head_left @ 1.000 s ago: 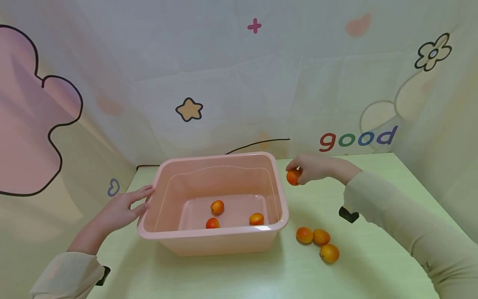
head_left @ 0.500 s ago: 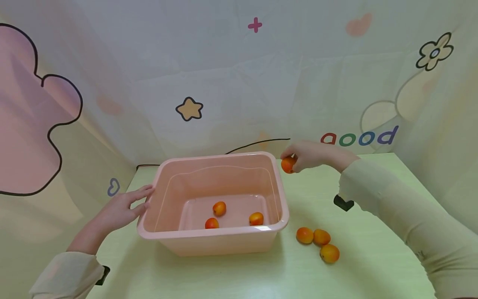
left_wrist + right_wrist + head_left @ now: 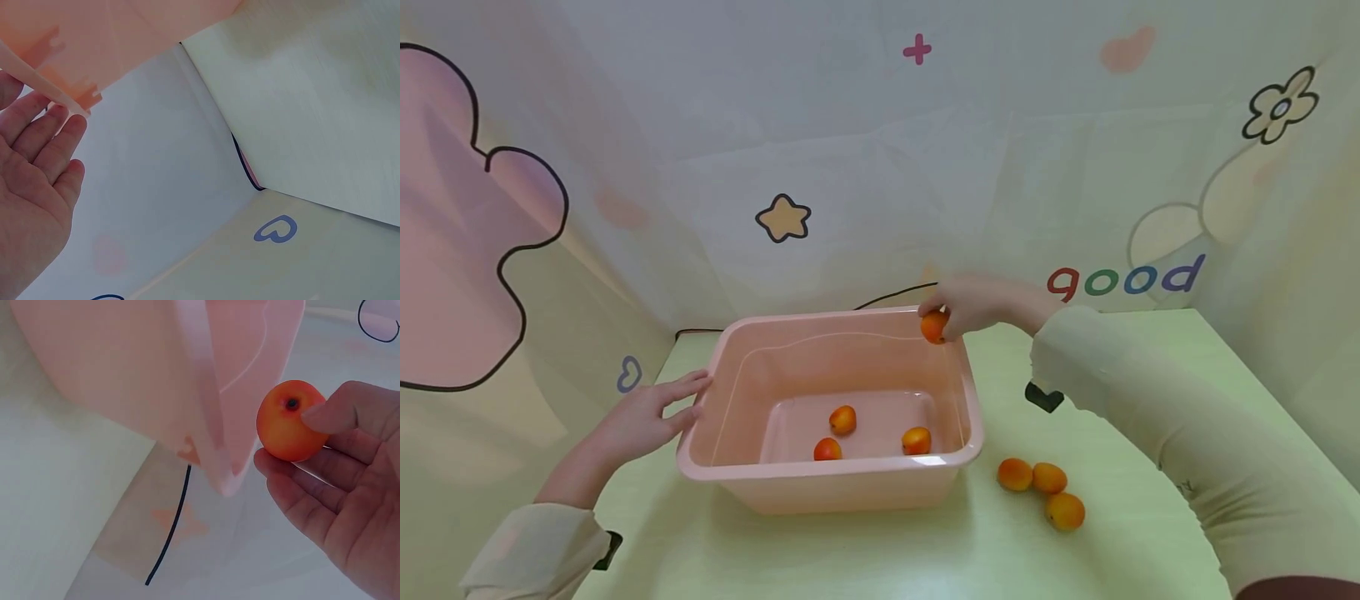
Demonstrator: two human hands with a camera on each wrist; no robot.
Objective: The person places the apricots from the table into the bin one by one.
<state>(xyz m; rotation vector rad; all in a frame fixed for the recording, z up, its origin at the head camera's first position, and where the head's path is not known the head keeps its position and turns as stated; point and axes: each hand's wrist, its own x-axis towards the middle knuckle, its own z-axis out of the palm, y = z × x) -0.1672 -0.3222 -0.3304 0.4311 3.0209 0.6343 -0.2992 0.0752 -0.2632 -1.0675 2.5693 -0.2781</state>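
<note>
A pink plastic basin (image 3: 820,492) stands on the table with 3 orange-red apricots inside, one of them an apricot (image 3: 842,420) near the middle of its floor. My left hand (image 3: 638,423) rests against the basin's left rim with relaxed fingers; in the left wrist view its fingertips touch beneath the lip. My right hand (image 3: 973,304) pinches another apricot (image 3: 290,422) between thumb and fingers, above the basin's back right corner. The dark stem pit of the held fruit faces the right wrist camera.
Outside the basin, to its right, 3 more apricots (image 3: 1049,478) lie close together on the pale green table (image 3: 865,558). Behind the table hangs a printed cloth (image 3: 850,158), with more cloth at both sides.
My right hand has carried the apricot up and to the left, from beside the basin to over its back right rim. The left hand stays at the left rim.
</note>
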